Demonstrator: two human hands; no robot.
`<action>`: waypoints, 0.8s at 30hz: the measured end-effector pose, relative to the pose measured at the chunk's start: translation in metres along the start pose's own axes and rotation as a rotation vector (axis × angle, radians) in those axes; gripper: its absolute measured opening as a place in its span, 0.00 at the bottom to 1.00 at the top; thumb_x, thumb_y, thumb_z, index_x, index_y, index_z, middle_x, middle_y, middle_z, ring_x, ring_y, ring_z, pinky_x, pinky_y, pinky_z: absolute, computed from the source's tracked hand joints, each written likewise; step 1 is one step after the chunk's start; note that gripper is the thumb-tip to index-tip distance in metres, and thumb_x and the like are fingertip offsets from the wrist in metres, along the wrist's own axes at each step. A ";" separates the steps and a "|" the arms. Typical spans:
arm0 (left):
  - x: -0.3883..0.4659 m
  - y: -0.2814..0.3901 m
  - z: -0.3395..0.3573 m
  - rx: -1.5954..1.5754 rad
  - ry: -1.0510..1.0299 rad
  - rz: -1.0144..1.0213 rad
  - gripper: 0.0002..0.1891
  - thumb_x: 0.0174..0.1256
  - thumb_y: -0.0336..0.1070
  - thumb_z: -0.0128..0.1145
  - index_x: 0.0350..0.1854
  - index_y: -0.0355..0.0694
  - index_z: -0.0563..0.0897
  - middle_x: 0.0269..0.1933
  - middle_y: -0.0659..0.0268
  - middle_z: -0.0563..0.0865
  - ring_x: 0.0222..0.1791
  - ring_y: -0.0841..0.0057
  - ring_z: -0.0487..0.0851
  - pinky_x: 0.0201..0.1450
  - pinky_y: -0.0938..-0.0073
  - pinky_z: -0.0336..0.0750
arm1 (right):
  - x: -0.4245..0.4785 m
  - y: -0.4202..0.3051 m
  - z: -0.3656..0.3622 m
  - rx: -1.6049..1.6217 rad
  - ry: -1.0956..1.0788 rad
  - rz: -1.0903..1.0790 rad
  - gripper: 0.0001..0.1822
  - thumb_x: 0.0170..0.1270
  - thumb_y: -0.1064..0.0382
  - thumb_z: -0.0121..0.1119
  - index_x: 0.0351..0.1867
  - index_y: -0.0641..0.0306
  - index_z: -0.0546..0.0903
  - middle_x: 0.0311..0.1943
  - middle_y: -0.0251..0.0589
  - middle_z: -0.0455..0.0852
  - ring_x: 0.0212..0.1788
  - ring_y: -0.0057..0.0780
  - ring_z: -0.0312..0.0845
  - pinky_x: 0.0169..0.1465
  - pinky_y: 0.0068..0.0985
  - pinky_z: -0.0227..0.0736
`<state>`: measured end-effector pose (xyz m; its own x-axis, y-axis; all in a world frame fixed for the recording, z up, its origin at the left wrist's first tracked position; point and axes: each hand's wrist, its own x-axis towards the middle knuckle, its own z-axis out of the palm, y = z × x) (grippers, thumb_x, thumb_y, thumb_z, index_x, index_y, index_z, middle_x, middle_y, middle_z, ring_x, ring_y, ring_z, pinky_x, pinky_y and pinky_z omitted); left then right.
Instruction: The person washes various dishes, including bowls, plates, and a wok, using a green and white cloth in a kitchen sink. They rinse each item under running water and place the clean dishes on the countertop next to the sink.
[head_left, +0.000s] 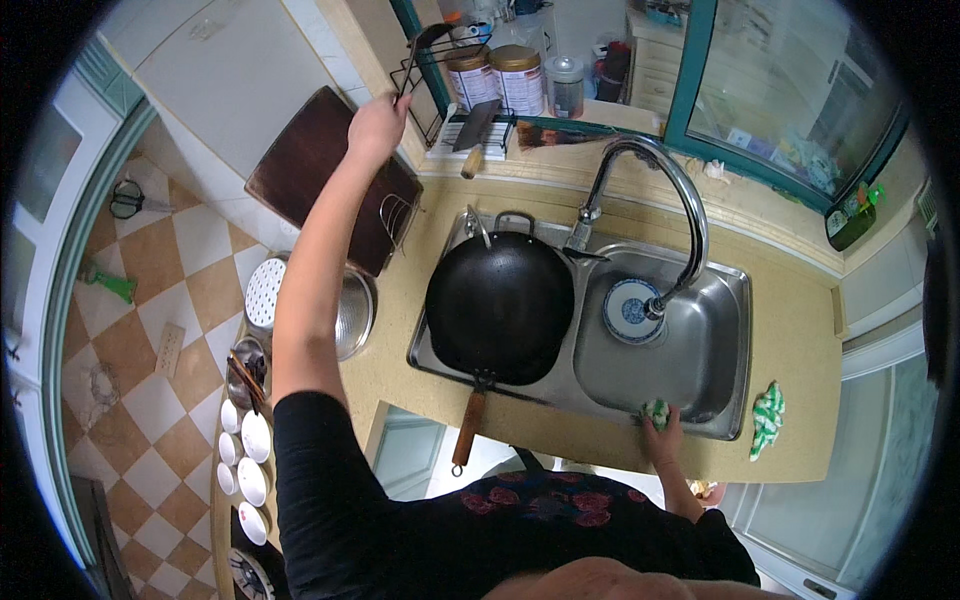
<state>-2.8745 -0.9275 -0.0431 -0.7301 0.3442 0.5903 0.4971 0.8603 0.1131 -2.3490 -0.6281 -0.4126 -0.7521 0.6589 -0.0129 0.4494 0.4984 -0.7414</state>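
Note:
My left hand (379, 127) is raised at the wire rack (442, 75) beside the window, closed on the handle of a dark ladle (431, 36). At the front edge of the right sink basin, my right hand (663, 439) grips a green and white cloth (657, 413). An overturned black wok (499, 300) with a wooden handle covers the left basin. A blue and white dish (632, 311) lies in the right basin (697, 375), partly under the chrome faucet (694, 217). A cleaver (475, 127) rests on the white tray below the rack.
Another green and white cloth (768, 420) lies right of the sink. A dark cutting board (330, 172) leans at the left wall. White bowls (256, 437) and a steel colander (352, 313) stand left. Gold-lidded cans (516, 79), a brush (555, 136) and a green bottle (851, 221) line the window ledge.

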 end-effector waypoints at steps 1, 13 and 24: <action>0.026 -0.006 0.013 0.057 0.011 0.019 0.20 0.65 0.50 0.45 0.37 0.35 0.78 0.32 0.46 0.82 0.37 0.49 0.80 0.39 0.55 0.74 | 0.002 0.001 -0.001 0.007 0.014 -0.036 0.25 0.50 0.57 0.63 0.47 0.62 0.68 0.35 0.54 0.78 0.39 0.51 0.76 0.41 0.39 0.70; 0.152 -0.021 0.107 0.403 -0.317 -0.038 0.15 0.64 0.44 0.45 0.40 0.43 0.81 0.45 0.57 0.83 0.47 0.60 0.80 0.47 0.58 0.75 | -0.003 -0.031 -0.012 -0.063 -0.003 0.178 0.24 0.51 0.58 0.63 0.48 0.61 0.69 0.35 0.53 0.80 0.40 0.52 0.77 0.40 0.38 0.71; 0.170 -0.048 0.084 0.536 -0.247 -0.021 0.23 0.67 0.54 0.37 0.47 0.42 0.78 0.48 0.52 0.80 0.48 0.55 0.78 0.48 0.55 0.72 | 0.003 -0.013 -0.009 -0.096 -0.004 0.053 0.26 0.52 0.52 0.62 0.48 0.61 0.69 0.36 0.53 0.80 0.39 0.53 0.77 0.40 0.40 0.72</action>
<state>-3.0623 -0.8785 -0.0152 -0.8566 0.3471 0.3818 0.2218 0.9157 -0.3350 -2.3525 -0.6278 -0.3970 -0.7280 0.6835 -0.0531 0.5324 0.5148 -0.6720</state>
